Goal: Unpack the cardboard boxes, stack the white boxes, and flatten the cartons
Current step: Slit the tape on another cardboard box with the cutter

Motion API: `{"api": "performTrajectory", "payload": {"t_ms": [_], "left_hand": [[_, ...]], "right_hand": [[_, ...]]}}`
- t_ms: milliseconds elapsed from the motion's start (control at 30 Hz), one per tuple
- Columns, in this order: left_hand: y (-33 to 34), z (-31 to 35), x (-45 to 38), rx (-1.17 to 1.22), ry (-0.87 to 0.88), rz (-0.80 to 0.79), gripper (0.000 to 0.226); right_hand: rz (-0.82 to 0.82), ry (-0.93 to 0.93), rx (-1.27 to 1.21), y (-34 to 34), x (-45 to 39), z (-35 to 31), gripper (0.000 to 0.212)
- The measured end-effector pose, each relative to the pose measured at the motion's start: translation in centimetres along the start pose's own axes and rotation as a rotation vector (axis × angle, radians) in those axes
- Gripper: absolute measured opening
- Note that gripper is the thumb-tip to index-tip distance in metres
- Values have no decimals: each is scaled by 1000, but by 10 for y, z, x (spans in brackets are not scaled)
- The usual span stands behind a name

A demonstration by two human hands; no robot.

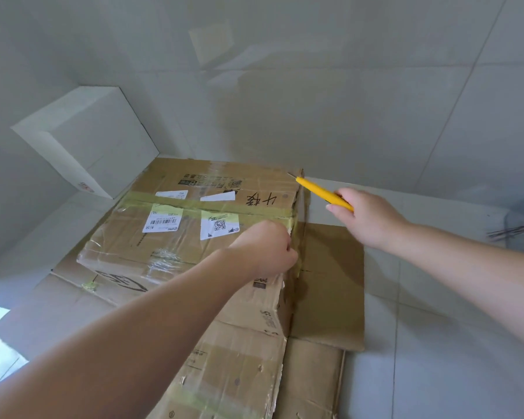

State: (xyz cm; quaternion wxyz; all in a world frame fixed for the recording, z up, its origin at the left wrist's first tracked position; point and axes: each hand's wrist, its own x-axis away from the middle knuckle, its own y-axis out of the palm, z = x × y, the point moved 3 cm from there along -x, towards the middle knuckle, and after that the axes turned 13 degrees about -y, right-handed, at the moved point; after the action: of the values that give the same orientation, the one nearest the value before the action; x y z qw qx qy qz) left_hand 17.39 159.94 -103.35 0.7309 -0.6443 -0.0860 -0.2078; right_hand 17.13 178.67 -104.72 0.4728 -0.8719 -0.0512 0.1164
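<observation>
Head view, and the sealed cardboard box [194, 225] sits right under both hands, on top of flattened cardboard sheets [330, 285] spread over the floor. This looks like the opening step: tape not yet cut. The right hand [366, 219] has its fingers wrapped round a yellow utility knife [321, 190], blade tip just at the box's far right corner, arm stretched forward from the right. The left hand [266, 249] is curled at the box's right top edge, seemingly bracing it or pinching the greenish tape [194, 207]; which one, I cannot tell. Next move, I'd judge, calls for running the blade shallow along the tape seam, keeping clear of the left hand and the contents. Beyond the left hand, far left, one white box [85, 140] stands against the wall.
</observation>
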Motion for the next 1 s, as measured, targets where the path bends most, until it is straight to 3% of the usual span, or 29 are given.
{"api": "performTrajectory", "payload": {"t_ms": [167,267,400,500,600,767,1000], "left_hand": [[-13,0,-16,201,-22,157,35],[-34,-66,-22,214,-180,283,27],[-54,-182,-15,189,-520,497,25],[-46,-240,-7,183,-732,463,44],[-29,-268,-3,190,-836,393,58],[-30,-292,-4,298,-855,394,56],[-26,-332,0,382,-867,436,55]], "right_hand": [[-47,158,-80,19,-5,-20,30],[-133,228,-118,31,-1,-34,31],[-183,219,-121,42,-7,-64,32],[-182,228,-102,50,-14,-82,33],[-200,222,7,61,-18,-94,31],[-204,199,112,81,-33,-105,33],[-229,156,47,101,-55,-119,33]]}}
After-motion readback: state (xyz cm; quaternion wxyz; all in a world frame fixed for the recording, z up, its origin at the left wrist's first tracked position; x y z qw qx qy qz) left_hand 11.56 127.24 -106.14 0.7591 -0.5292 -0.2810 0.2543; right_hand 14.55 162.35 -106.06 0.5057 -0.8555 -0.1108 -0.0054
